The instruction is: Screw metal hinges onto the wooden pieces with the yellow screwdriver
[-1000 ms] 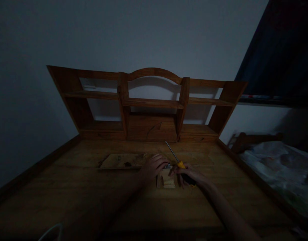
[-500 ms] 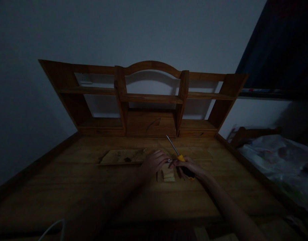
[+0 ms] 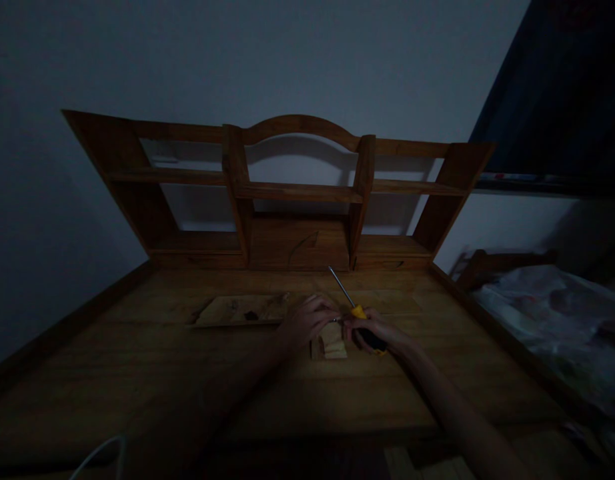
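In the dim head view, my right hand is wrapped round a screwdriver with a yellow and black handle. Its metal shaft points up and away, toward the shelf unit, and touches nothing. My left hand is closed, its fingertips at a small shiny metal piece between the two hands. What exactly the left fingers hold is too dark and small to make out. Just below the hands, a small pale wooden block rests on the desk. Left of my left hand lies a long, flat, rough-edged piece, wood or cardboard.
A wooden desk carries a shelf unit along its back, against the wall. To the right, clear plastic wrapping covers something beside a wooden chair or frame. A white cable loops at the lower left.
The whole view has shifted slightly. Both hands stay close together over the block, and the screwdriver keeps nearly the same slant in my right hand.
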{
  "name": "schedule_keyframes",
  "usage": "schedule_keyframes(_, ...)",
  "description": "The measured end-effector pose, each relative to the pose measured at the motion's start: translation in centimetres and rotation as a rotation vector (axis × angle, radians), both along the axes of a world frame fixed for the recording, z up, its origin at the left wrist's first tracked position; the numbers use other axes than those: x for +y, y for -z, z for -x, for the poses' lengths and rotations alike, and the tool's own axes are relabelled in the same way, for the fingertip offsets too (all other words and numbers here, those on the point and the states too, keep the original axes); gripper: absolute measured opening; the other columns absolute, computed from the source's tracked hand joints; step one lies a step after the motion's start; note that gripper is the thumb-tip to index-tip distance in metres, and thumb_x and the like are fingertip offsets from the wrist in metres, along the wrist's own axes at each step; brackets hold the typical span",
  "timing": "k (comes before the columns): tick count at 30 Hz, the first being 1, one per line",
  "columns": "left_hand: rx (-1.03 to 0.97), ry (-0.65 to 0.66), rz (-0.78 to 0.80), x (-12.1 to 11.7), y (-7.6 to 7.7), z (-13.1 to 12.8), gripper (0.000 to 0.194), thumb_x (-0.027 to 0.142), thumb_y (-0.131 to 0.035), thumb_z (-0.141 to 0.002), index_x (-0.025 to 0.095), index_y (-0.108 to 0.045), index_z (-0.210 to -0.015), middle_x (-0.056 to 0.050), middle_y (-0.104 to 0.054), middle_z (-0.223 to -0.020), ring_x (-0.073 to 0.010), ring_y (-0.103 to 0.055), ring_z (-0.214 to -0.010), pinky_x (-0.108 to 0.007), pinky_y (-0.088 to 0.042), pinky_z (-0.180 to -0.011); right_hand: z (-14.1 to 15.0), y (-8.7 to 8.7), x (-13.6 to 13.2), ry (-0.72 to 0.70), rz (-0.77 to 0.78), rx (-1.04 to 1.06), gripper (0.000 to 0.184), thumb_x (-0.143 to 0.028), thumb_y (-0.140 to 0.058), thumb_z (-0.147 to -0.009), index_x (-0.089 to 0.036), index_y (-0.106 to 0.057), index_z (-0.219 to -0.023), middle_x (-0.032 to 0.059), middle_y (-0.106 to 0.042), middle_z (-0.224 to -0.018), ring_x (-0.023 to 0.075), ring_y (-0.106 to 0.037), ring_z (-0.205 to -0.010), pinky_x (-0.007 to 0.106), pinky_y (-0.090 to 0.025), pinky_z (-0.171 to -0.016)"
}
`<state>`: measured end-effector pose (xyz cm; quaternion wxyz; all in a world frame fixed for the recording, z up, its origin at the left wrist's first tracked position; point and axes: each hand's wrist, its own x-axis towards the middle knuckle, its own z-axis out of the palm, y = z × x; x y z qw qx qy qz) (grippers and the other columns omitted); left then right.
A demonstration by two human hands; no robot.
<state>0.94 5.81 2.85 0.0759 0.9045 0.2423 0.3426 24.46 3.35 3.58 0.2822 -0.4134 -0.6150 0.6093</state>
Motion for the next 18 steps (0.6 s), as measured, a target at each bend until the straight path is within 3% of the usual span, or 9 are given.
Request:
schedule_keyframes(8, -0.025, -0.062, -0.001, -0.5, -0.9, 0.1, 0.029, 0.035, -0.051, -0.099, 0.022, -0.067, -0.119, -0.006, -0.066, -0.112, -0.0182, -0.057, -0.107, -0.033, -0.047, -0.093, -0.1, -0.2, 0.0, 0.013, 0.025, -0.009, 0.039, -0.045, -0.058, -0.084, -0.012, -0.068, -0.067, 0.0003, -0.054, -0.037, 0.0096, -0.046, -0.029, 0.019, -0.035, -0.036)
schedule_keyframes(13, -0.073, -0.209, 0.041, -0.6, -1.4, 0.4, 0.030, 0.041, -0.049, -0.099, 0.021, -0.071, -0.106, -0.006, -0.068, -0.106, -0.0187, -0.060, -0.104, -0.032, -0.045, -0.092, -0.4, 0.2, 0.2, 0.005, 0.011, -0.032, 0.039, -0.047, -0.059, -0.085, -0.012, -0.067, -0.069, -0.0006, -0.055, -0.038, 0.0087, -0.044, -0.028, 0.019, -0.030, -0.034)
schedule_keyframes(16, 0.004, -0.322, 0.205, -0.4, -1.6, 1.0, 0.039, 0.045, -0.044, -0.100, 0.020, -0.073, -0.093, -0.006, -0.070, -0.088, -0.0185, -0.064, -0.086, -0.030, -0.046, -0.082, -0.7, 0.3, 0.4, 0.013, -0.001, -0.057, 0.038, -0.047, -0.061, -0.085, -0.014, -0.066, -0.067, -0.0028, -0.051, -0.036, 0.0085, -0.043, -0.028, 0.018, -0.030, -0.034)
schedule_keyframes(18, 0.122, -0.358, 0.460, -0.3, -1.9, 1.7, 0.055, 0.055, -0.039, -0.098, 0.017, -0.072, -0.075, -0.006, -0.067, -0.067, -0.0177, -0.062, -0.066, -0.029, -0.046, -0.071, -1.1, 0.3, 0.5, 0.029, -0.009, -0.074, 0.038, -0.047, -0.062, -0.084, -0.014, -0.065, -0.066, -0.0032, -0.051, -0.036, 0.0086, -0.044, -0.028, 0.018, -0.031, -0.035)
